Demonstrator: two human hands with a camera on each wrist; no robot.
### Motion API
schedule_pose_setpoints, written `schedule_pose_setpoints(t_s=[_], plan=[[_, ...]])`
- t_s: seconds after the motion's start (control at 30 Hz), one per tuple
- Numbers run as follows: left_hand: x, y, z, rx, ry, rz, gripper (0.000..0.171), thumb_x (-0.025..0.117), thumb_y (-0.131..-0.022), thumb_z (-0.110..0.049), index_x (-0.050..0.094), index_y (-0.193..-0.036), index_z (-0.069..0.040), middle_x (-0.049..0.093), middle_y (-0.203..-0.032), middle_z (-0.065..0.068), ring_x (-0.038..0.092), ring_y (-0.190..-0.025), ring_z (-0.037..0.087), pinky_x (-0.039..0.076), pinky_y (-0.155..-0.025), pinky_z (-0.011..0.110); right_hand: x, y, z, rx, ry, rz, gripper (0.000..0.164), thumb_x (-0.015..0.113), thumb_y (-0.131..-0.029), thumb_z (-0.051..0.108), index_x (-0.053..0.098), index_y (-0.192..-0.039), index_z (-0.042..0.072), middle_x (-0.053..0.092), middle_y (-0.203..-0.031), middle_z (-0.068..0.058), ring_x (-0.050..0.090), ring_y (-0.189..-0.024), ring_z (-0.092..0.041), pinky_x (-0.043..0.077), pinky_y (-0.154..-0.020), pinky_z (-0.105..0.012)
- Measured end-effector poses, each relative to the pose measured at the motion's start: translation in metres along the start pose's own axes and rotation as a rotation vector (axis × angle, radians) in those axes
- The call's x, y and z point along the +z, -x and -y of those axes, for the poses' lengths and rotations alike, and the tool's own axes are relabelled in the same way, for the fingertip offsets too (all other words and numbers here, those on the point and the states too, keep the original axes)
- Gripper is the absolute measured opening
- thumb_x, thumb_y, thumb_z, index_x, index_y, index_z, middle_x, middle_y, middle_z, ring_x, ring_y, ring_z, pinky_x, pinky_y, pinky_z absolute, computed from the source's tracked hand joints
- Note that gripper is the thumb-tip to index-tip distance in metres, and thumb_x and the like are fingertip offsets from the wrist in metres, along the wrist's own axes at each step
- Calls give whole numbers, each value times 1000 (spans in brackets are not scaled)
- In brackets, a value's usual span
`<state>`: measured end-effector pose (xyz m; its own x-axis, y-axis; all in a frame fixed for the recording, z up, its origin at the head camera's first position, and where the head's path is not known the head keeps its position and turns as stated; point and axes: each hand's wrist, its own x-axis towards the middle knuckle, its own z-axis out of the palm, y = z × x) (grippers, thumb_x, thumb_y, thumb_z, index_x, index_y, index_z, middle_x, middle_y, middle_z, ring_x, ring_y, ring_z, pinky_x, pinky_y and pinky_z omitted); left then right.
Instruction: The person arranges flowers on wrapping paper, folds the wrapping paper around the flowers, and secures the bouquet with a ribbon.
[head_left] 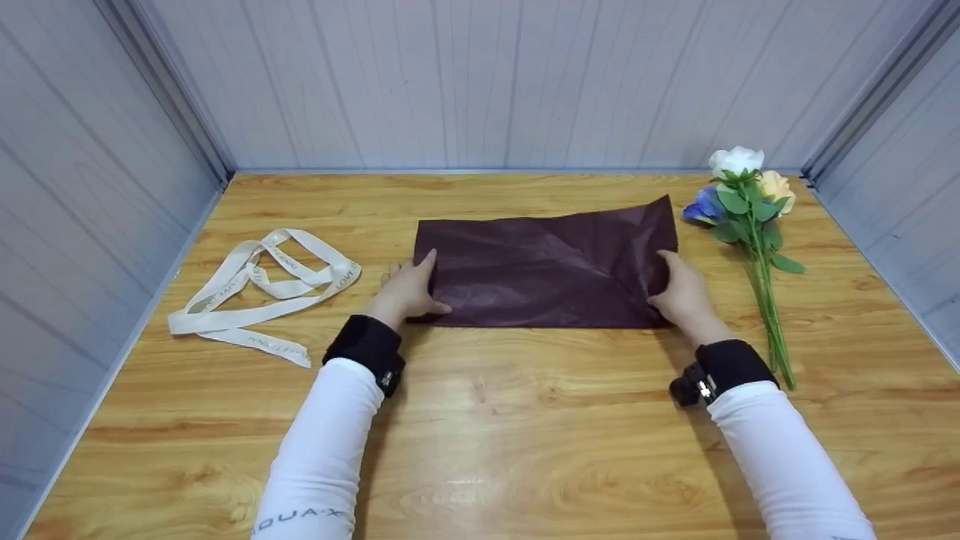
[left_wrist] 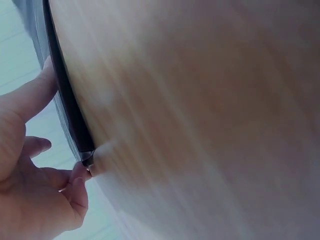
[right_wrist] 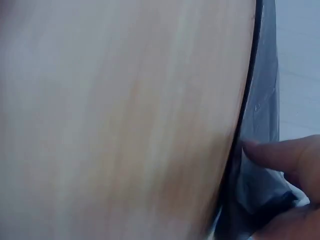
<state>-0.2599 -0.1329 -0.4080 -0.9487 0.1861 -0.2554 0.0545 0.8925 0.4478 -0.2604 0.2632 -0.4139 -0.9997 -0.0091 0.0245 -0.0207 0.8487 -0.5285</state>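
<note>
A folded sheet of dark maroon wrapping paper point(head_left: 525, 274) lies across the middle of the table, creased, with its far right corner standing up. At its left end my left hand point(head_left: 409, 289) grips the edge; the left wrist view shows the thumb against the paper point(left_wrist: 70, 107) and curled fingers at its corner. My right hand point(head_left: 686, 292) holds the right end, where the paper bends upward. In the right wrist view, the thumb of the right hand point(right_wrist: 287, 155) presses the paper point(right_wrist: 260, 105), and part of the other fingers is out of frame.
On the left lies a loosely looped white ribbon point(head_left: 262, 307) with printed lettering. To the right are artificial flowers point(head_left: 742, 202) in white, cream and blue, their green stems pointing toward me. Grey panel walls point(head_left: 480, 82) enclose the wooden table point(head_left: 495, 420) at the back and sides.
</note>
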Motion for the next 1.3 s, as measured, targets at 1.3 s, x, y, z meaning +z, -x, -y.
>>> schedule_pose_setpoints(t_s=[1.3], plan=[[-3,-2,1,-27,522,-357,55,48,-96,-8,25,-145,7,47,-134,27,54,-117,34,43,-99,40,-2,8,1,211,-620,-138,34,52,-95,6,52,-126,-8,54,-123,-19,51,-106,-18,40,-84,-19]])
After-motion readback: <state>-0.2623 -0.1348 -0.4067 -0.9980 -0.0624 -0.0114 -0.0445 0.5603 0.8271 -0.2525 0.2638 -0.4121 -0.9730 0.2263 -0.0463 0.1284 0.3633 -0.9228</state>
